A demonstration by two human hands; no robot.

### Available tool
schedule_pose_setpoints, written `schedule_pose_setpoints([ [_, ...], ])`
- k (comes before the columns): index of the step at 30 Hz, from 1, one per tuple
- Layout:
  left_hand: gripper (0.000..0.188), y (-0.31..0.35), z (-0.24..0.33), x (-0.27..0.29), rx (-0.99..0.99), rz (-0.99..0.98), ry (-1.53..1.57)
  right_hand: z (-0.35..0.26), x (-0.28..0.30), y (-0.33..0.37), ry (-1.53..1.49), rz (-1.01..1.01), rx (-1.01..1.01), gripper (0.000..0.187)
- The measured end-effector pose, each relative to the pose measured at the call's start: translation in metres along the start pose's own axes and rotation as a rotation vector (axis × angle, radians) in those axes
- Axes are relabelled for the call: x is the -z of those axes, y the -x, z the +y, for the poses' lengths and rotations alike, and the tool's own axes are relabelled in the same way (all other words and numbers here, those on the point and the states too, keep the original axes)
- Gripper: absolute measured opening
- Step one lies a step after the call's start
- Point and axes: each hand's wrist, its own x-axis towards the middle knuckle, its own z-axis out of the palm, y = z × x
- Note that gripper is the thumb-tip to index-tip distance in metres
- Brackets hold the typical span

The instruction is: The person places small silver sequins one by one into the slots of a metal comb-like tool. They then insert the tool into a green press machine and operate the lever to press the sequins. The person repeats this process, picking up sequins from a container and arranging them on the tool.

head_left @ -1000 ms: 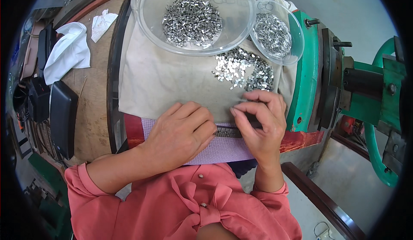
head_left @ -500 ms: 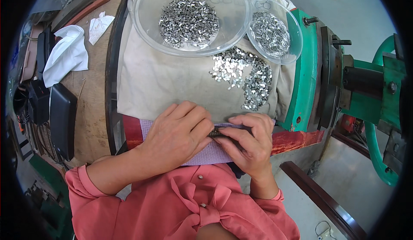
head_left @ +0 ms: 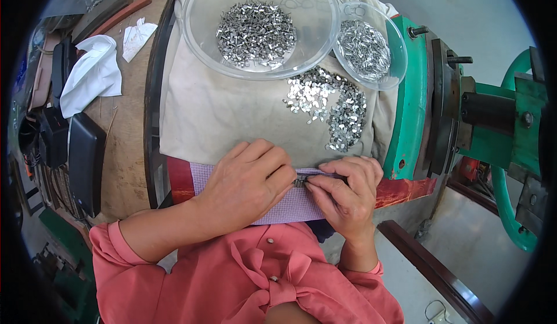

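Observation:
Both of my hands meet above a purple checked cloth (head_left: pixel 290 211) at the near edge of the work surface. Between them shows a small dark ridged metal strip (head_left: pixel 300 181), mostly covered by fingers. My left hand (head_left: pixel 248 176) is closed over the strip's left end, its fingertips largely hidden. My right hand (head_left: pixel 348 190) pinches the other end between thumb and fingers. Just beyond the hands, a loose pile of small flat silvery metal pieces (head_left: pixel 347 118) lies on a beige cloth (head_left: pixel 223 115).
A large clear bowl (head_left: pixel 200 51) of small metal pieces stands at the back, beside a smaller clear bowl (head_left: pixel 397 63) of slender silvery ones. Green machinery (head_left: pixel 409 109) borders the right. On the left wooden table (head_left: pixel 125 150) lie a black case (head_left: pixel 85 164) and white paper (head_left: pixel 93 71).
Both hands have shifted slightly to the right with the strip. More of its ridged surface shows between them now.

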Motion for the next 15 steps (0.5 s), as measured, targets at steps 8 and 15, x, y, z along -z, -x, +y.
schedule_pose_setpoints([
  [8, 0.028, -0.001, 0.001, 0.016, 0.059, -0.024, 0.012, 0.014, 0.003, -0.03, 0.034, 0.088, -0.051, 0.019],
  [15, 0.022, 0.003, -0.004, 0.013, 0.021, 0.02, -0.014, 0.021, -0.018, -0.064, 0.102, 0.049, 0.051, 0.018],
])
